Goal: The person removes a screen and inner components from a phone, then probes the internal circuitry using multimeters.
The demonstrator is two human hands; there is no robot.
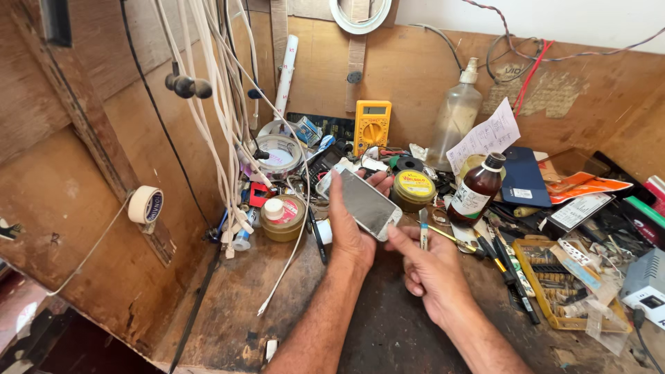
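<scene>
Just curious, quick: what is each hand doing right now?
Left hand: closed around a smartphone.
Right hand: fingers pinching a thin blue-handled tool.

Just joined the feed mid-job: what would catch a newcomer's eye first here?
At the centre, the left hand holds a white smartphone over the cluttered wooden bench, while the right hand pinches a slim tool beside it. Behind stands a yellow multimeter; white cables dangle at left.

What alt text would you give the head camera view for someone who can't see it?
A person's left hand holds a white smartphone while the right hand holds a thin tool beside it, above a cluttered wooden workbench with a yellow multimeter, brown bottle and hanging cables.
</scene>
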